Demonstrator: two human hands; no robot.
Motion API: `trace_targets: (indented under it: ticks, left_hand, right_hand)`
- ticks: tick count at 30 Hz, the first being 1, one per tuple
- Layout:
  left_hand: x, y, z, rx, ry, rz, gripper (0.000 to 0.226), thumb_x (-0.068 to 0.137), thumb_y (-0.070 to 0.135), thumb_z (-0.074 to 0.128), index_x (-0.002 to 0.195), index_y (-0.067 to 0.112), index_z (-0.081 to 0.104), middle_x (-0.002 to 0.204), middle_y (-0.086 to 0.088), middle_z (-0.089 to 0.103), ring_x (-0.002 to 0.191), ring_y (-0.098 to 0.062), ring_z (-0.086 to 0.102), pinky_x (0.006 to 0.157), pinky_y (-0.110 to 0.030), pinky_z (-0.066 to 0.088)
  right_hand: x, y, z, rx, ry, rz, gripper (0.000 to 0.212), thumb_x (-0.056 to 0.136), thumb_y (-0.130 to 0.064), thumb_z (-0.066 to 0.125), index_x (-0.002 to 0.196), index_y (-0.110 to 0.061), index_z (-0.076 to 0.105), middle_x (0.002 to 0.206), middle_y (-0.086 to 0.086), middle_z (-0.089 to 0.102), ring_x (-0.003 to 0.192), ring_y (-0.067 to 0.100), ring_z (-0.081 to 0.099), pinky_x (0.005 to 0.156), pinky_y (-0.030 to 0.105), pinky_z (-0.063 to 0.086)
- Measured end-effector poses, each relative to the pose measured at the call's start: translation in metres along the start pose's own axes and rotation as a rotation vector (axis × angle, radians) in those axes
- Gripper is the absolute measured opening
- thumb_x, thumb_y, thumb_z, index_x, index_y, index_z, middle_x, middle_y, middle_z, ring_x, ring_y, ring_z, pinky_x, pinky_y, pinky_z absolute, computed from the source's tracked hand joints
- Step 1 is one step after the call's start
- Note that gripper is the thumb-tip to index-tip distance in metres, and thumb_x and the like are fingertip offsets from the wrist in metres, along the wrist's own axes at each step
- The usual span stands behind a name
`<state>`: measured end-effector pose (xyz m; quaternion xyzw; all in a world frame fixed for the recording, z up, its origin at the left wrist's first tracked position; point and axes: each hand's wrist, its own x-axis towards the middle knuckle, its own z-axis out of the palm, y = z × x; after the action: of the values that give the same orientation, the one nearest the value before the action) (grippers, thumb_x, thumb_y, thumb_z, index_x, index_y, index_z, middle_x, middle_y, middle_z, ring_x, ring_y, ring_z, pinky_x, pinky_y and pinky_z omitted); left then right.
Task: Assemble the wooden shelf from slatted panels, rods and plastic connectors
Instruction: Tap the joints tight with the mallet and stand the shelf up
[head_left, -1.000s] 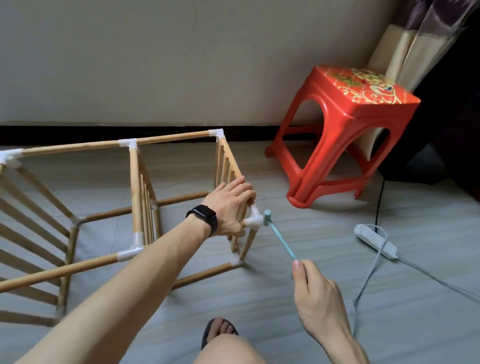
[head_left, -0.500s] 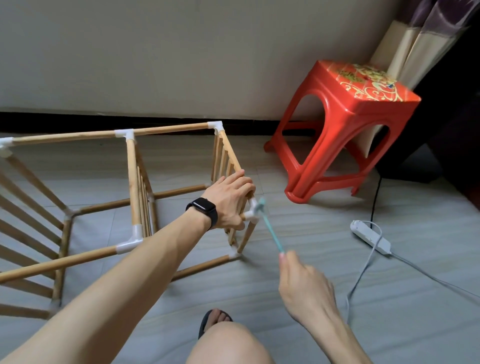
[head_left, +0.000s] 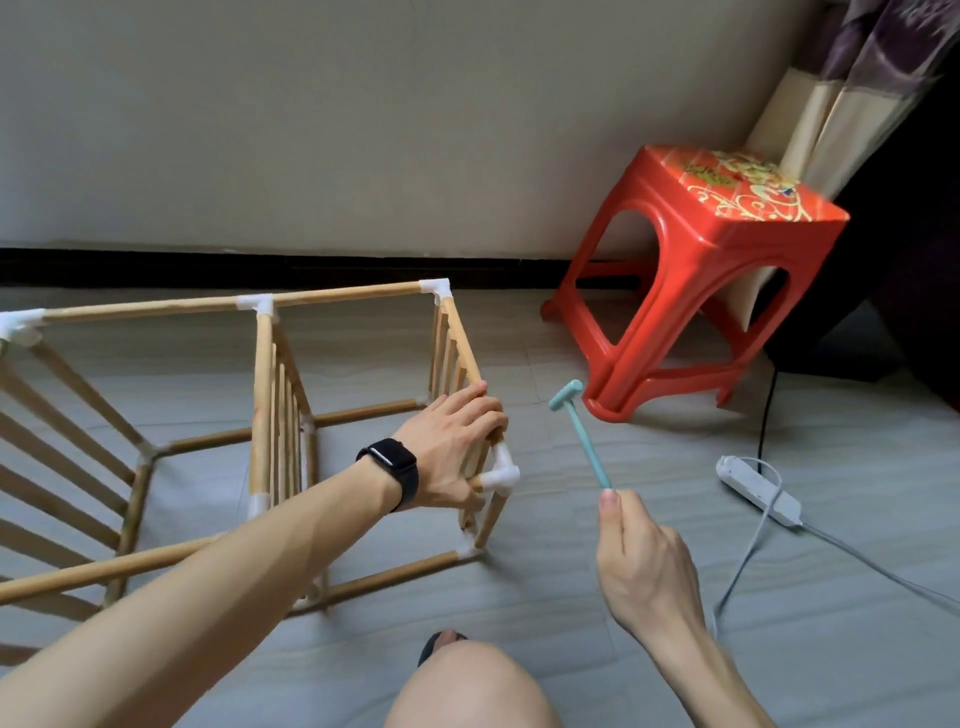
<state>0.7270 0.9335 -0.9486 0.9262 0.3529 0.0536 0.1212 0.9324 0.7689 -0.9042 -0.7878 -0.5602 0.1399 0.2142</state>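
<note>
Both hands are busy. My left hand (head_left: 452, 447) grips the top rail (head_left: 462, 347) of the shelf (head_left: 262, 395), which lies on its side on the floor (head_left: 571, 597), just beside a white corner connector (head_left: 500, 474). My right hand (head_left: 644, 566) pinches a small teal hammer (head_left: 584, 436) by its handle end, head up, apparently clear of that connector.

One shelf frame (head_left: 337, 299), one hammer (head_left: 587, 447), one stool (head_left: 727, 234), one power strip (head_left: 758, 491).

Matt wooden shelf (head_left: 270, 395) with white plastic connectors (head_left: 498, 475); glossy red plastic stool (head_left: 691, 270).
</note>
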Motion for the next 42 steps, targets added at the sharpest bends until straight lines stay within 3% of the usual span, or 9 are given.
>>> trace_targets:
  ticks: [6,8,13,18,22,29,35,40,42]
  left_hand:
    - [-0.043,0.004,-0.031,0.024,-0.025,0.05,0.075,0.085,0.082,0.038,0.139,0.03,0.046,0.136,0.006,0.05,0.116,-0.017,0.045,0.092,-0.038,0.046]
    - [-0.04,-0.005,-0.037,0.006,0.078,-0.023,0.074,0.087,0.078,0.042,0.143,0.03,0.043,0.142,0.003,0.047,0.121,-0.018,0.047,0.097,-0.039,0.045]
    - [-0.003,-0.044,-0.052,-0.007,0.213,-0.53,0.099,0.079,0.082,0.051,0.154,0.022,0.025,0.162,-0.005,0.024,0.149,-0.028,0.02,0.121,-0.048,0.021]
    - [0.029,-0.075,-0.048,-0.086,0.033,-0.829,0.134,0.064,0.099,0.041,0.159,0.02,-0.01,0.166,-0.011,-0.016,0.15,-0.038,-0.02,0.117,-0.062,-0.009]
    - [0.039,-0.089,-0.039,-0.091,-0.042,-0.881,0.134,0.061,0.101,0.039,0.158,0.025,-0.013,0.165,-0.006,-0.023,0.147,-0.038,-0.029,0.109,-0.075,-0.011]
    - [0.043,-0.085,-0.023,-0.15,0.155,-0.857,0.117,0.071,0.084,0.051,0.158,0.023,0.003,0.166,-0.001,-0.01,0.151,-0.026,-0.021,0.111,-0.076,0.009]
    - [0.045,-0.087,-0.02,-0.173,0.189,-0.856,0.118,0.069,0.081,0.056,0.158,0.023,0.006,0.166,-0.002,-0.007,0.152,-0.023,-0.017,0.113,-0.073,0.012]
    - [0.044,-0.087,-0.02,-0.162,0.189,-0.85,0.117,0.07,0.082,0.053,0.158,0.023,0.005,0.166,-0.002,-0.006,0.152,-0.023,-0.016,0.115,-0.072,0.011]
    - [0.044,-0.088,-0.019,-0.164,0.198,-0.843,0.117,0.069,0.082,0.053,0.158,0.023,0.006,0.166,-0.002,-0.005,0.152,-0.023,-0.015,0.115,-0.072,0.011]
  right_hand:
    - [0.019,-0.02,0.019,0.069,-0.02,-0.032,0.031,0.104,-0.041,0.027,0.083,-0.021,0.039,0.083,0.017,0.066,0.089,0.046,0.057,0.062,0.042,0.028]
    - [0.024,-0.028,0.026,0.083,-0.031,-0.049,0.031,0.104,-0.041,0.028,0.081,-0.023,0.038,0.083,0.016,0.067,0.089,0.046,0.057,0.061,0.042,0.028]
    - [0.054,-0.049,0.045,0.115,-0.084,-0.086,0.032,0.104,-0.041,0.027,0.08,-0.024,0.038,0.086,0.016,0.067,0.09,0.045,0.057,0.062,0.043,0.031]
    - [0.094,-0.063,0.058,0.161,-0.126,-0.126,0.035,0.105,-0.04,0.028,0.076,-0.024,0.038,0.073,0.008,0.062,0.08,0.039,0.058,0.063,0.044,0.038]
    - [0.123,-0.076,0.061,0.136,-0.132,-0.223,0.036,0.106,-0.042,0.025,0.076,-0.024,0.036,0.065,0.001,0.058,0.065,0.026,0.055,0.061,0.044,0.04]
    - [0.169,-0.096,0.051,-0.094,-0.224,-0.315,0.038,0.105,-0.046,0.023,0.079,-0.024,0.037,0.076,0.008,0.063,0.072,0.033,0.054,0.068,0.045,0.044]
    - [0.172,-0.118,0.035,0.358,0.323,-0.593,0.031,0.108,-0.024,0.032,0.08,-0.011,0.041,0.062,-0.005,0.043,0.061,0.011,0.046,0.055,0.019,0.032]
    - [0.175,-0.104,0.059,-0.138,-0.273,-0.253,0.037,0.107,-0.043,0.019,0.1,-0.019,0.045,0.089,0.009,0.064,0.083,0.036,0.058,0.069,0.04,0.041]
    - [0.168,-0.104,0.059,0.085,-0.119,-0.277,0.036,0.107,-0.043,0.021,0.096,-0.018,0.045,0.072,0.001,0.059,0.069,0.032,0.052,0.062,0.04,0.037]
